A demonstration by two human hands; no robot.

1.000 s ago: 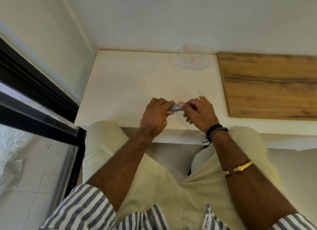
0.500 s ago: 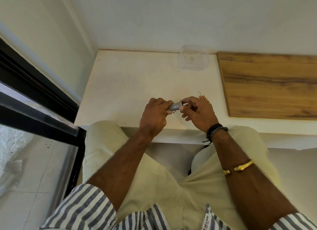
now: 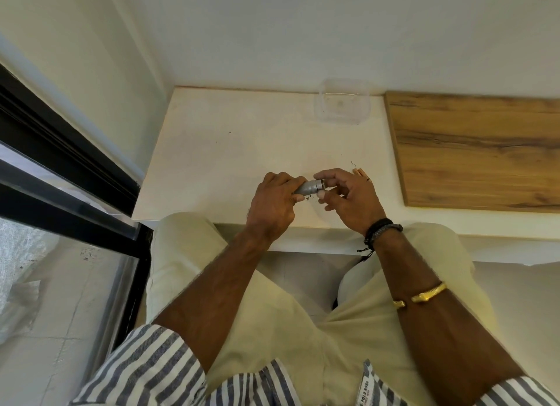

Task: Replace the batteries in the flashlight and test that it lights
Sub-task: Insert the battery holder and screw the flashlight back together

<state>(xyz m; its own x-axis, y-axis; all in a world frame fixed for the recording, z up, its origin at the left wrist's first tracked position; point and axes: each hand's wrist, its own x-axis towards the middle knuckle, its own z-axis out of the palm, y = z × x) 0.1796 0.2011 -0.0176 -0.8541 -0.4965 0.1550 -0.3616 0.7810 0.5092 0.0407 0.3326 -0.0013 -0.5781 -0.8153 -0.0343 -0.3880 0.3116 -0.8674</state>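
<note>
Small grey metal flashlight (image 3: 307,189), a short cylinder, is held in the air between two hands just above the near edge of a white tabletop (image 3: 230,151), in front of the seated person's lap. Its long axis runs left to right and tilts a little, the right end higher. That right end carries a shiny ring and points into the right hand.

Nearest the camera, both forearms reach forward out of rolled blue-and-white striped sleeves (image 3: 145,366). The right forearm wears a gold bangle (image 3: 424,295), and the right wrist wears dark cord bracelets (image 3: 380,230).

The left hand (image 3: 274,202) wraps the flashlight's left half, fingers curled over the top and the thumb tucked beneath, so most of the barrel is hidden. The right hand (image 3: 353,199) meets the ringed end: its forefinger arches over it and its thumb sits just under it, seemingly pinching that end, while the other fingers hang loosely curled. Both hands are equally close; the right one is placed to twist or pull along the axis.

Just beyond the right hand, small tan cylinders (image 3: 360,174), possibly batteries, lie on the tabletop. Farther back stand a clear plastic tub (image 3: 342,110) near the wall and a brown wooden board (image 3: 472,151) to the right.
</note>
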